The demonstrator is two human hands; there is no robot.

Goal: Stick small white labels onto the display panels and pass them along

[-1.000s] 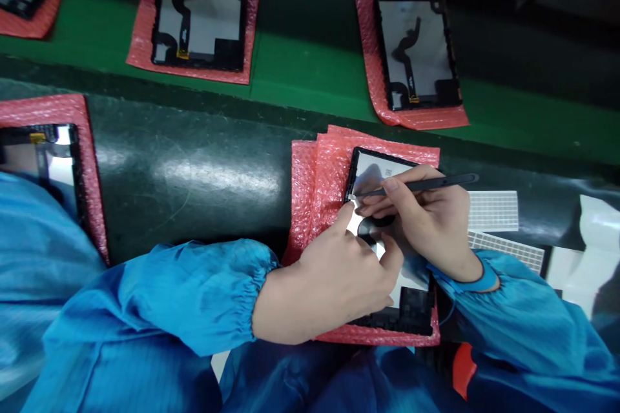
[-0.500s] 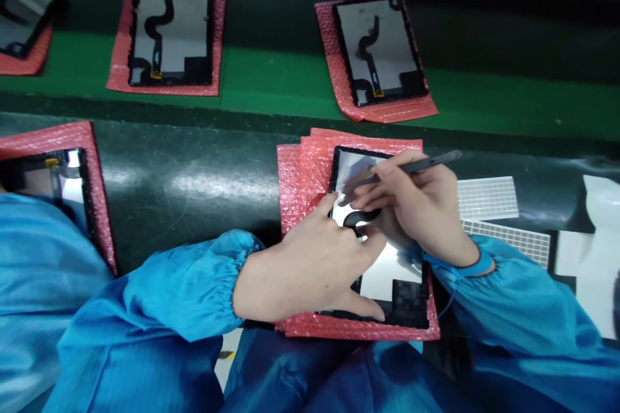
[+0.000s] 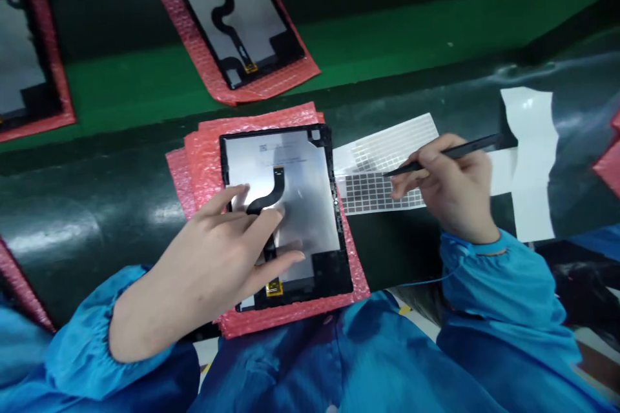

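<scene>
My left hand (image 3: pixel 213 258) lies over a tablet screen panel (image 3: pixel 310 206), fingers spread, fingertips on its silvery back beside a black flex cable (image 3: pixel 275 190). Under the panel are stacked red bubble-wrap sleeves (image 3: pixel 194 135). Dark tweezers (image 3: pixel 465 147) are pinched in my right hand (image 3: pixel 450 187). Their tip is over a sheet of small grey rectangular stickers (image 3: pixel 368 193), right of the panel; whether it touches the sheet I cannot tell. A second, paler sticker sheet (image 3: pixel 407 132) lies behind and partly against the first.
Another panel (image 3: pixel 261 19) on a red sleeve rests on the green strip (image 3: pixel 387 39) at the back, with one more panel (image 3: pixel 19 64) at far left. White paper strips (image 3: pixel 533 161) lie to the right. A blue sleeve (image 3: pixel 14 335) of a person shows at lower left.
My right hand with the tweezers has moved from above the panel to the sticker sheet on the right. My left hand stays on the panel. The whole view has shifted rightward.
</scene>
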